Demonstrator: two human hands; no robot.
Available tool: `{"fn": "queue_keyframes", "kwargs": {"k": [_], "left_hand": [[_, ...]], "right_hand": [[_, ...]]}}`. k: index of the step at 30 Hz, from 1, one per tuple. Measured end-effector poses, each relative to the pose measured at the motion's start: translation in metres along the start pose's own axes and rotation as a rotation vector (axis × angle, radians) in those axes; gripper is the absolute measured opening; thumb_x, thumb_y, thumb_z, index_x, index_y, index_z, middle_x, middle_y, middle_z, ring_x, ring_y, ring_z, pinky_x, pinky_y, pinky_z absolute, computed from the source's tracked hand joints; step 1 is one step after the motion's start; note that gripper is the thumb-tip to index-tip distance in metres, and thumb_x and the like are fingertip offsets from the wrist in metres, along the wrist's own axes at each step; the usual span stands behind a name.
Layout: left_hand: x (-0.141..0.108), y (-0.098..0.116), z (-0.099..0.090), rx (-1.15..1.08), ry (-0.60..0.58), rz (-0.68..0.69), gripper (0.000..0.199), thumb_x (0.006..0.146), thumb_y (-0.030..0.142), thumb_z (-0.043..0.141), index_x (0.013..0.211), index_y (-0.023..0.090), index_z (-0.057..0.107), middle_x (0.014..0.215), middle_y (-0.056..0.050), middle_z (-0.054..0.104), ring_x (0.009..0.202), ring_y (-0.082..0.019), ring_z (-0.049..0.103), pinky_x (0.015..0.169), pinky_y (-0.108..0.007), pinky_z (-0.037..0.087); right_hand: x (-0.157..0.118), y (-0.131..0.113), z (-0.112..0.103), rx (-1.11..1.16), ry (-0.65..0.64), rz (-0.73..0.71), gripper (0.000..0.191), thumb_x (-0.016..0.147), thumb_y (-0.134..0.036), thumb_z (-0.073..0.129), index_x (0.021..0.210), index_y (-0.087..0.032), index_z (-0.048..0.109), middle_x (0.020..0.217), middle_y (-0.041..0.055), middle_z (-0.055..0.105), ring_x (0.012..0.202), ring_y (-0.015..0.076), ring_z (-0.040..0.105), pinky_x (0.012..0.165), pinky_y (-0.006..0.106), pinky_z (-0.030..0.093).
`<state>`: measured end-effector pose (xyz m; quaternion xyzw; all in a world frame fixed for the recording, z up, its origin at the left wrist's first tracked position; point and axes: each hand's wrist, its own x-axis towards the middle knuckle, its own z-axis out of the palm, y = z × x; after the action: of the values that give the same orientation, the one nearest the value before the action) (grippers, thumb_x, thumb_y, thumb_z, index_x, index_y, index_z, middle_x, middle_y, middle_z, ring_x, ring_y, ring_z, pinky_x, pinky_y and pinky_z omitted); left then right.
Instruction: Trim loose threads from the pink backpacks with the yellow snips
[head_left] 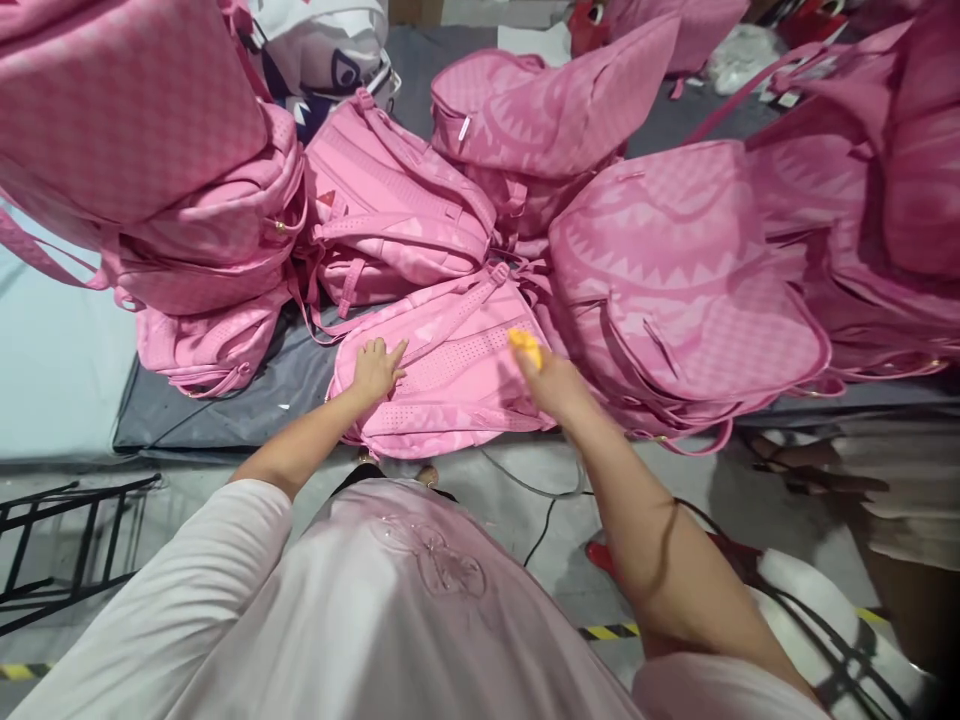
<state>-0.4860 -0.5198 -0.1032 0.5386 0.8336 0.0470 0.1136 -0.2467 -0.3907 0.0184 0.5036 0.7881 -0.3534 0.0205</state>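
A pink backpack [457,350] lies flat in front of me at the table's near edge, its padded back and straps facing up. On its left part rests my left hand [377,370], fingers apart and holding nothing. Over the backpack's right part is my right hand [551,380], closed on a small yellow thing [526,347] that could be a tool or a cloth; its shape is blurred. Another pink backpack [405,200] lies just beyond, straps up.
Pink backpacks are stacked at the left [217,220] and piled at the right [675,260]. A white bag [330,50] sits at the back. Cables [540,530] hang by the grey table [172,420]. At the right edge a person's arm [817,465] shows.
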Motion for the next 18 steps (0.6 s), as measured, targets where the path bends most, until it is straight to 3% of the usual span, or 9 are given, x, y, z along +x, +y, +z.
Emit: {"fn": "queue_keyframes", "kwargs": {"k": [1,2,5,8,10,12,15,18], "left_hand": [[-0.004,0.003,-0.002,0.001,0.005,0.012,0.065,0.092,0.042,0.059,0.153,0.027,0.042,0.145,-0.022,0.043,0.130,-0.041,0.041,0.103,-0.054,0.034],[-0.011,0.008,-0.004,-0.004,0.025,0.031,0.060,0.093,0.042,0.057,0.150,0.026,0.046,0.150,-0.022,0.038,0.134,-0.042,0.037,0.105,-0.055,0.033],[-0.040,0.029,0.002,-0.011,0.043,0.207,0.058,0.093,0.049,0.056,0.145,0.025,0.051,0.160,-0.018,0.028,0.143,-0.040,0.028,0.112,-0.054,0.028],[-0.070,0.050,0.024,0.037,-0.092,0.358,0.077,0.084,0.047,0.070,0.152,0.022,0.042,0.157,-0.021,0.033,0.138,-0.038,0.036,0.110,-0.052,0.033],[-0.080,0.056,0.037,0.033,-0.158,0.348,0.079,0.081,0.035,0.073,0.152,0.020,0.041,0.150,-0.022,0.042,0.133,-0.038,0.043,0.107,-0.052,0.035],[-0.076,0.056,0.041,-0.136,-0.181,0.255,0.067,0.082,0.028,0.070,0.146,0.019,0.050,0.140,-0.021,0.053,0.128,-0.036,0.049,0.107,-0.051,0.037],[-0.049,0.047,0.029,-0.578,-0.167,-0.107,0.039,0.095,0.040,0.052,0.121,0.015,0.066,0.112,-0.017,0.069,0.108,-0.031,0.063,0.097,-0.044,0.047],[-0.015,0.039,0.013,-0.799,-0.215,-0.392,0.058,0.102,0.054,0.027,0.107,0.011,0.066,0.078,-0.013,0.069,0.071,-0.025,0.067,0.070,-0.037,0.053]], "right_hand": [[0.002,0.004,-0.005,-0.024,0.054,-0.006,0.051,0.094,-0.060,0.047,0.109,-0.014,0.064,0.067,0.0054,0.062,0.058,0.0171,0.056,0.055,0.025,0.041],[0.003,0.010,-0.012,-0.039,0.028,-0.017,0.051,0.092,-0.061,0.051,0.107,-0.014,0.064,0.069,0.0063,0.063,0.061,0.0181,0.058,0.057,0.026,0.042],[-0.005,0.034,-0.034,-0.057,-0.186,-0.019,0.051,0.087,-0.064,0.058,0.105,-0.017,0.065,0.067,0.0051,0.064,0.058,0.0180,0.058,0.056,0.027,0.043],[-0.028,0.059,-0.054,-0.075,-0.171,0.132,0.047,0.087,-0.062,0.058,0.100,-0.018,0.065,0.057,0.0019,0.057,0.045,0.0150,0.051,0.047,0.026,0.037],[-0.047,0.074,-0.062,0.010,-0.312,0.203,0.044,0.085,-0.061,0.060,0.094,-0.019,0.065,0.052,-0.0001,0.053,0.038,0.0130,0.045,0.041,0.025,0.032],[-0.066,0.089,-0.066,0.129,-0.380,0.228,0.045,0.083,-0.064,0.060,0.090,-0.020,0.063,0.049,-0.0024,0.049,0.034,0.0118,0.041,0.036,0.024,0.028],[-0.090,0.115,-0.065,0.273,-0.376,0.196,0.050,0.081,-0.070,0.057,0.088,-0.020,0.059,0.048,-0.0044,0.046,0.034,0.0111,0.040,0.035,0.023,0.029],[-0.102,0.135,-0.054,0.376,-0.465,0.182,0.053,0.078,-0.073,0.058,0.085,-0.021,0.054,0.051,-0.0051,0.047,0.036,0.0096,0.040,0.036,0.023,0.032]]}}
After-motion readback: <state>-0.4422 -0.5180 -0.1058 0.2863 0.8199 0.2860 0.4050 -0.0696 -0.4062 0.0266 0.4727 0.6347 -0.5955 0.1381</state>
